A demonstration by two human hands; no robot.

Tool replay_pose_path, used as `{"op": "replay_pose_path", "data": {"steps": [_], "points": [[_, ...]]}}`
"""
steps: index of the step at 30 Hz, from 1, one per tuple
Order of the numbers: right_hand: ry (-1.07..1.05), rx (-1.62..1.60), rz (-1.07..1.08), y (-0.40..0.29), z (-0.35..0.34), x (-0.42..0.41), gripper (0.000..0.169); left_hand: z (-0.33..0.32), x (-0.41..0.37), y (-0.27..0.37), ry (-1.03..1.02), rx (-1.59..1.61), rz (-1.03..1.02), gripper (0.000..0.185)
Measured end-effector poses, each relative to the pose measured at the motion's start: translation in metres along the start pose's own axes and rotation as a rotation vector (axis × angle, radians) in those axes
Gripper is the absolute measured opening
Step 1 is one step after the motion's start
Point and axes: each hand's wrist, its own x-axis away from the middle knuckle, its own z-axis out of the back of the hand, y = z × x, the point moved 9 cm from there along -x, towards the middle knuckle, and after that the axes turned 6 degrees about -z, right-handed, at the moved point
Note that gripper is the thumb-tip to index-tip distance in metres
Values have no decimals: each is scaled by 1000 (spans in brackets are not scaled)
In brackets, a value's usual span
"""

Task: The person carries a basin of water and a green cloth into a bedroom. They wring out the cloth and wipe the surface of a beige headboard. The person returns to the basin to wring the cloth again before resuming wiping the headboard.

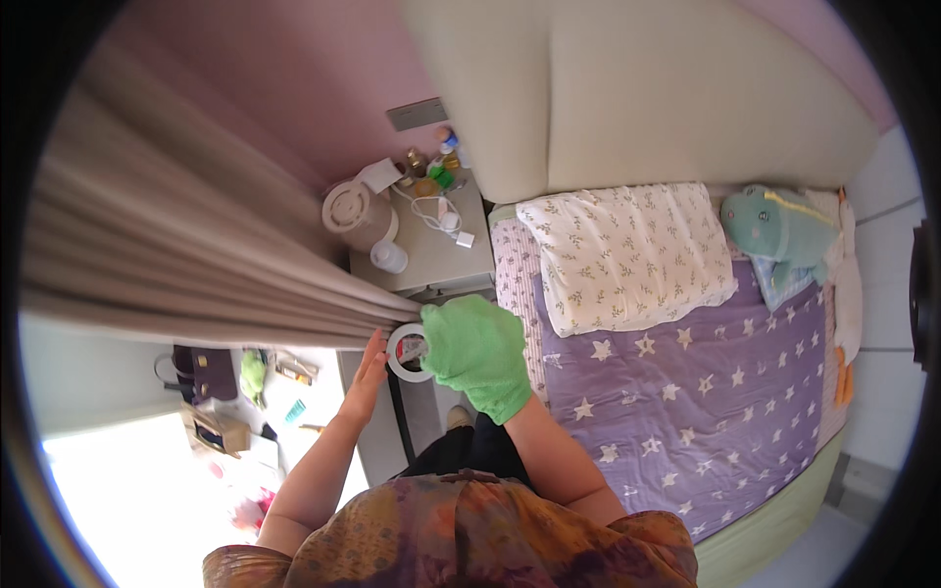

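A white ring-rimmed round object (409, 353) stands between my two hands, with red and grey showing inside its rim; I cannot tell exactly what it is. My left hand (367, 378) is at its left edge, with the thumb against the rim and the fingers stretched out close to the curtain. A green fluffy cloth mitt (474, 353) covers my right hand (478, 360) down to the wrist. The mitt overlaps the right edge of the round object. Inside it, the fingers are hidden.
Ahead, a bedside cabinet (419, 275) carries a beige round appliance (356, 213), a white bottle (389, 256), cables and small bottles. A long curtain (220, 242) hangs at left above a cluttered white surface (287, 397). At right is a bed (691, 397) with a pillow (632, 257) and plush toys.
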Motion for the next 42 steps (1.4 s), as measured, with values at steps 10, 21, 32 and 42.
{"op": "replay_pose_path", "data": {"steps": [10, 21, 32, 42], "points": [[-276, -14, 361, -146, -57, 38, 54, 21, 89, -74, -12, 483, 76, 94], [-330, 561, 726, -166, -86, -4, 37, 16, 71, -39, -91, 952, -83, 81], [-1618, -673, 186, -264, -213, 57, 45, 104, 139, -82, 562, 549, -34, 49], [-1681, -756, -1254, -192, -311, 227, 46, 145, 337, -262, 1117, 1160, -49, 48]]}}
